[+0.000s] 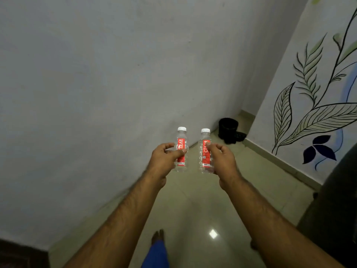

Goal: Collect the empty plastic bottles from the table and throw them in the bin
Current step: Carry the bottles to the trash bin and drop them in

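My left hand (165,159) grips a small clear plastic bottle (181,138) with a red label and white cap, held upright. My right hand (222,161) grips a second bottle (205,139) of the same kind, also upright. Both are held out in front of me, side by side and a little apart. A black bin (228,127) stands on the floor in the far corner, beyond the bottles and slightly to the right. No table is in view.
A grey wall runs along the left; a white wall with painted leaves (316,117) runs along the right. Dark stuff (236,137) lies at the bin's foot. A dark rounded object (336,209) stands at right. Glossy tiled floor (195,209) leads to the corner; my foot (158,235) shows below.
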Demonstrator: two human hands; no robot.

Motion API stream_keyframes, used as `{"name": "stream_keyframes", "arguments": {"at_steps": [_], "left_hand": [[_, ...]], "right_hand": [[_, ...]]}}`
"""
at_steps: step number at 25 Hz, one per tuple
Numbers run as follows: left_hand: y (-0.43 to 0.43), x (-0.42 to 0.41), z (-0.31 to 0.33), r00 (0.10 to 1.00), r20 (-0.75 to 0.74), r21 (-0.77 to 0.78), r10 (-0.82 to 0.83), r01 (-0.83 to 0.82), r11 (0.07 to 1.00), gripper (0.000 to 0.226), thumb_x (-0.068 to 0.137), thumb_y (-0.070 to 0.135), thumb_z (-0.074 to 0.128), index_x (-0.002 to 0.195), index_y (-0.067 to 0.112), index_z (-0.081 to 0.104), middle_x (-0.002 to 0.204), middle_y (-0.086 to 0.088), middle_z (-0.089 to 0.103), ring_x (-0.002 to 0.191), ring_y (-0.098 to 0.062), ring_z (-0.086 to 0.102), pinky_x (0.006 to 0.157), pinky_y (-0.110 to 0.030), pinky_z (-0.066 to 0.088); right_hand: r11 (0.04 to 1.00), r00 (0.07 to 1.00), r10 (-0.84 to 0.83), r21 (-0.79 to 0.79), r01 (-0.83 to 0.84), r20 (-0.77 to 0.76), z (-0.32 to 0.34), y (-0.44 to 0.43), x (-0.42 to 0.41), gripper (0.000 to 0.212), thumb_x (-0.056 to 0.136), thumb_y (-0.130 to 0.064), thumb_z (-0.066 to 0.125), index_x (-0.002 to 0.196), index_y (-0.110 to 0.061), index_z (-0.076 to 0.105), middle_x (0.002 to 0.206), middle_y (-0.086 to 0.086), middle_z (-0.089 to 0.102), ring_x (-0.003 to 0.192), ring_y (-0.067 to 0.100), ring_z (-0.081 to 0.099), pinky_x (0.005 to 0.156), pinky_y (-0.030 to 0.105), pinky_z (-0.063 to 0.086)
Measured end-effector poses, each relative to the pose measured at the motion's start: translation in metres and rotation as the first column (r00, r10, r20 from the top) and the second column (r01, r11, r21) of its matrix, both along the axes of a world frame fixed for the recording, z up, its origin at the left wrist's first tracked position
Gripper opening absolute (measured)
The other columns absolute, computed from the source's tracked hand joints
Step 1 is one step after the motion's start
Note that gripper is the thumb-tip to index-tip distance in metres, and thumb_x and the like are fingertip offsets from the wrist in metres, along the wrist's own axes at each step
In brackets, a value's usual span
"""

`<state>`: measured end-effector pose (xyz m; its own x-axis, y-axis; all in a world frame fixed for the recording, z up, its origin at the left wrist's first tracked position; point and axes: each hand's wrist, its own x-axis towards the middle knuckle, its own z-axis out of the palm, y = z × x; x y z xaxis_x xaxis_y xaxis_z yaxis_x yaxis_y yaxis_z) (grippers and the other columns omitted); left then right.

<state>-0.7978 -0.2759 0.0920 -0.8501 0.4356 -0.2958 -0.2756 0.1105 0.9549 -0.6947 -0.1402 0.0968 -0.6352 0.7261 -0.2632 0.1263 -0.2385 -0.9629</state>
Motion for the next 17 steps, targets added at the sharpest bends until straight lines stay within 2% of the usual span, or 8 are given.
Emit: {"name": "stream_keyframes", "arguments": {"at_steps": [5,9,11,14,17], "left_hand": [[0.118,-0.162,-0.003,0.988,0.036,-0.008,-0.15,0.151,0.989,0.05,0.08,0.019,0.079,0.125,0.011,0.057,0.108,-0.011,0.071,0.086,-0.021,0.071,0.077,-0.037,0.058],[0.232,-0.259,0.006,0.961,0.047,-0.04,-0.274,0.276,0.96,0.048,0.081,0.019,0.078,0.124,0.013,0.057,0.104,-0.008,0.07,0.087,-0.021,0.071,0.077,-0.037,0.059],[0.289,-0.292,0.001,0.943,0.044,-0.056,-0.33,0.332,0.942,0.048,0.081,0.019,0.078,0.124,0.014,0.057,0.106,-0.008,0.069,0.092,-0.023,0.07,0.081,-0.04,0.059],[0.382,-0.338,-0.021,0.918,0.044,-0.099,-0.395,0.397,0.912,0.05,0.082,0.023,0.078,0.126,0.018,0.055,0.114,-0.006,0.066,0.102,-0.024,0.067,0.088,-0.042,0.057],[0.489,-0.383,-0.052,0.891,0.086,-0.123,-0.445,0.453,0.883,0.043,0.083,0.02,0.076,0.121,0.019,0.056,0.108,-0.003,0.068,0.099,-0.021,0.068,0.083,-0.037,0.057]], "right_hand": [[0.989,0.988,-0.14,-0.035,0.142,0.064,-0.011,0.099,-0.14,0.037,0.095,-0.035,0.062,0.126,-0.015,0.056,0.096,-0.001,0.068,0.08,0.015,0.068,0.06,0.031,0.056],[0.962,0.961,-0.256,-0.074,0.264,0.105,-0.009,0.196,-0.215,0.037,0.093,-0.034,0.065,0.121,-0.011,0.058,0.105,0.012,0.071,0.081,0.021,0.069,0.066,0.037,0.058],[0.945,0.945,-0.308,-0.081,0.318,0.109,-0.017,0.246,-0.244,0.035,0.093,-0.033,0.065,0.118,-0.01,0.059,0.103,0.013,0.07,0.083,0.023,0.068,0.07,0.039,0.058],[0.927,0.93,-0.351,-0.098,0.362,0.112,-0.042,0.33,-0.291,0.028,0.095,-0.033,0.063,0.114,-0.013,0.06,0.098,0.007,0.068,0.085,0.023,0.068,0.066,0.037,0.058],[0.914,0.918,-0.377,-0.11,0.39,0.126,-0.077,0.432,-0.343,0.022,0.096,-0.033,0.061,0.111,-0.016,0.06,0.096,0.005,0.067,0.08,0.019,0.066,0.064,0.035,0.058]]}}
